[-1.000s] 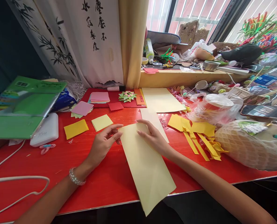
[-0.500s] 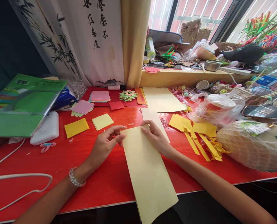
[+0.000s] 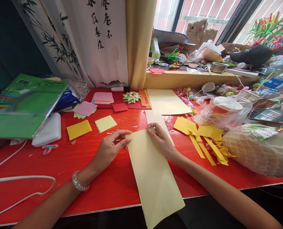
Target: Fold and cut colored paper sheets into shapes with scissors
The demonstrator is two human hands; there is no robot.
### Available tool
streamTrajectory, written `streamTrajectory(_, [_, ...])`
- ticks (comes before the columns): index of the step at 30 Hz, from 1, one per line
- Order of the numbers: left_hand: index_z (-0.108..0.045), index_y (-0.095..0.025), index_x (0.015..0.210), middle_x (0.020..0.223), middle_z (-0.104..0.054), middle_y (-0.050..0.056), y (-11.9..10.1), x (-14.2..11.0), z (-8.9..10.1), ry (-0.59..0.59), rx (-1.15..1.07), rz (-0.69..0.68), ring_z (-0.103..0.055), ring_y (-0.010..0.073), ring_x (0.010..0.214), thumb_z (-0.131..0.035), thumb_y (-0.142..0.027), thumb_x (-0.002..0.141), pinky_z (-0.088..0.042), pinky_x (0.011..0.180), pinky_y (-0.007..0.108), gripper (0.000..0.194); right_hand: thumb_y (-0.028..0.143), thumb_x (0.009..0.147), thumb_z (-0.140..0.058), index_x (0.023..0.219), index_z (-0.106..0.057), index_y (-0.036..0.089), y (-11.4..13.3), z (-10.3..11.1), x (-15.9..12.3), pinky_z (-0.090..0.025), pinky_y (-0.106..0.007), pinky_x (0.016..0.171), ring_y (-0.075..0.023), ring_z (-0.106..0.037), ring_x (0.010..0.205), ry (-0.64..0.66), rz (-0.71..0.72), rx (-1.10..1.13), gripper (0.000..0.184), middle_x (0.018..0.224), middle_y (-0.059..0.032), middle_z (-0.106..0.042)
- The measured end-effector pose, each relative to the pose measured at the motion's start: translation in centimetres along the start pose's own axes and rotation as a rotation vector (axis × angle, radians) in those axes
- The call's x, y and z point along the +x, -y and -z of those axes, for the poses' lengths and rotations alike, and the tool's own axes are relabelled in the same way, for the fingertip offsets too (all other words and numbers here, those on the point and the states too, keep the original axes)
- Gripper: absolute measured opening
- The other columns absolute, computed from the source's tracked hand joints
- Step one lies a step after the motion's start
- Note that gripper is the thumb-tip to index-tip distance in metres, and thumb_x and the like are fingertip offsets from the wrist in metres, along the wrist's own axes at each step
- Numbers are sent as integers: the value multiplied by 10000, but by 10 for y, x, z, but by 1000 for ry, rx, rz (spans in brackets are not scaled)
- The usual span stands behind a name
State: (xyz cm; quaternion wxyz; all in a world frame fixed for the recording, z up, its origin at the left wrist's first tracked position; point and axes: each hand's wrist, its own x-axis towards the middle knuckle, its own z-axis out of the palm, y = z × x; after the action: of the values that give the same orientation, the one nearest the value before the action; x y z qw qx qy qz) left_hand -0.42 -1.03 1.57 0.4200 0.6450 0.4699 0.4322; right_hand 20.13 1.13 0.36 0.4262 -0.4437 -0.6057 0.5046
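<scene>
Over the glossy red tabletop (image 3: 103,184), a smooth, folded pale-yellow sheet (image 3: 155,175) slants past the edge, its far corners pinched in my left fingers (image 3: 125,141) and right fingers (image 3: 152,131). Crumpled, translucent plastic (image 3: 223,111) sits beyond flat yellow strips (image 3: 205,144).

A person's two bare arms, slim and smooth in outline, seen from the wearer's own viewpoint. Around the left wrist (image 3: 88,175), just below the left hand (image 3: 110,147) — a chunky bracelet (image 3: 77,184), silvery and see-through, its small rounded segments glinting like glass. The right hand (image 3: 162,141) and forearm (image 3: 210,178) are bare. Both hands have long, slender fingers (image 3: 117,136) — finer nail details are too small to tell.
</scene>
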Motion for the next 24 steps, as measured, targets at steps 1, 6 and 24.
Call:
streamTrajectory(1, [-618, -222, 979, 755, -574, -17, 0, 0, 0, -3, 6, -3, -552, 103, 638, -604, -360, 783, -482, 627, 226, 241, 463, 873, -423, 920, -452, 267, 0, 0, 0, -307, -230, 458, -121, -411, 530, -3, 3, -9, 203, 651, 25, -423])
streamTrajectory(6, [-623, -217, 967, 787, -598, -4, 1, 0, -2, -17, 32, -7, -556, 114, 657, -592, -367, 787, -488, 628, 233, 236, 460, 874, -415, 922, -454, 265, -1, -1, -1, -294, -228, 453, -118, -390, 525, -8, -2, -29, 204, 654, 25, -412])
streamTrajectory(24, [-623, -203, 979, 730, -596, -12, 0, 0, -6, -82, 111, 16, -569, 118, 621, -561, -401, 799, -468, 650, 245, 274, 459, 878, -408, 908, -439, 263, 0, -2, -2, -262, -229, 439, -110, -324, 490, -11, 7, -30, 201, 631, 32, -365])
